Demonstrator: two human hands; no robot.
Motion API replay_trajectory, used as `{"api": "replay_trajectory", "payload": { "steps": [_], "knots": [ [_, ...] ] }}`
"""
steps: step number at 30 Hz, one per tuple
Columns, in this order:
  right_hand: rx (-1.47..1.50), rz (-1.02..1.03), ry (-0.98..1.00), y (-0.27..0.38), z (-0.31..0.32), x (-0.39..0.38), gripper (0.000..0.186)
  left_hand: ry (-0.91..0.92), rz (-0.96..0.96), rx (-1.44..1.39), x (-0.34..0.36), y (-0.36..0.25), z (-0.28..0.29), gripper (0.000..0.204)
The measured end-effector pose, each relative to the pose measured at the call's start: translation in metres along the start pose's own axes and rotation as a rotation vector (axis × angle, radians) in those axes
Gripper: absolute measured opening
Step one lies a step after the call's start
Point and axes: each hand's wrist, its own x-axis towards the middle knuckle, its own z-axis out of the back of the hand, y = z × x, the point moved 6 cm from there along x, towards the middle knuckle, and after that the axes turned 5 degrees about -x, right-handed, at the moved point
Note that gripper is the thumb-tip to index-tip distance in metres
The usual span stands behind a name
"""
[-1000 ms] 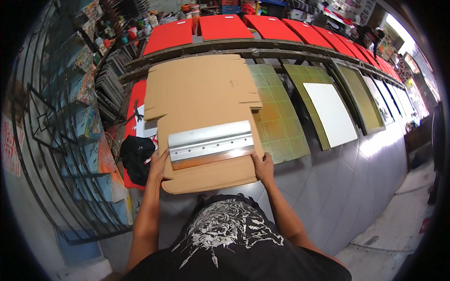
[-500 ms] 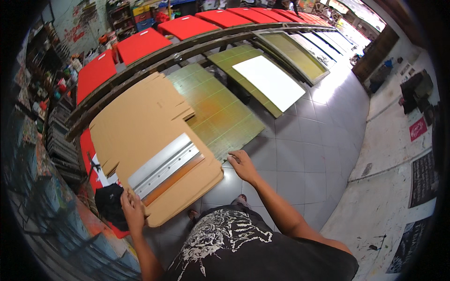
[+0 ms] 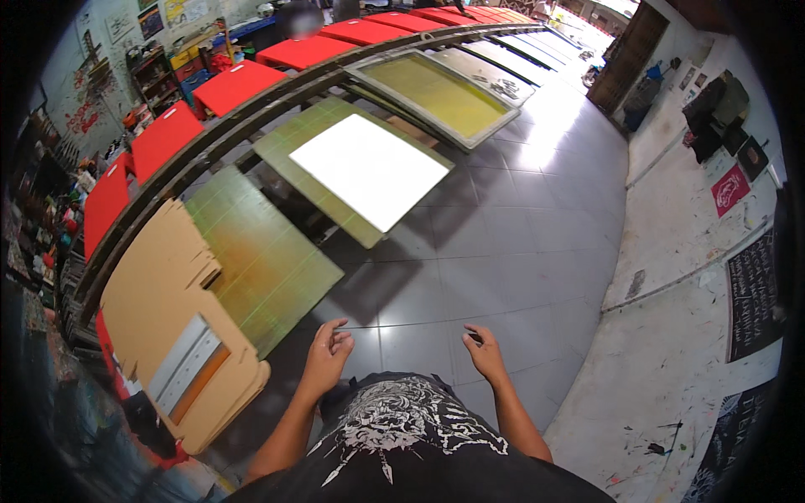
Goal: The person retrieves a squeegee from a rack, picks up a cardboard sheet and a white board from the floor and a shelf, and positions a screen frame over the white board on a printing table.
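Observation:
My left hand [image 3: 327, 359] is in mid-air over the floor, to the right of the cardboard, with fingers apart and nothing in it. Level with it on the right, my right hand [image 3: 485, 352] is empty too, its fingers loosely bent and apart. Left of my hands lies a stack of brown cardboard [image 3: 151, 281] with notched edges. A squeegee [image 3: 189, 369] with a silver metal holder and an orange-brown blade rests on it. Beyond is a green printing board [image 3: 251, 251] with an orange stain, then another green board [image 3: 281, 142] bearing a white sheet [image 3: 369, 172].
A framed printing screen [image 3: 436, 96] with a yellow-green mesh lies farther along the bench. Red panels [image 3: 168, 142] line the bench's far side. Grey floor tiles [image 3: 478, 277] run along the right up to a stained white wall [image 3: 646, 293] with hanging clothes [image 3: 713, 113].
Both hands have come away from the cardboard and are now in front of my body. My view has shifted right along the bench, so the cardboard and squeegee sit farther left.

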Motion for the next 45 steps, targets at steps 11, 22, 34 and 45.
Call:
{"api": "replay_trajectory", "payload": {
  "steps": [11, 22, 34, 45],
  "knots": [
    [-0.019, 0.133, 0.051, 0.035, 0.116, 0.232, 0.039, 0.105, 0.113, -0.157, 0.248, -0.011, -0.153, 0.043],
    [-0.158, 0.144, -0.104, 0.064, 0.286, 0.533, 0.043, -0.06, 0.229, -0.189, 0.539, -0.004, -0.275, 0.065],
    [-0.685, 0.323, -0.169, 0.017, 0.33, 0.919, 0.065, -0.748, 0.14, 0.225, 0.661, 0.016, -0.31, 0.063],
    [-0.789, 0.264, -0.057, 0.005, 0.316, 0.969, 0.065, -1.048, 0.138, 0.368, 0.653, -0.024, -0.328, 0.048]
  ]
}}
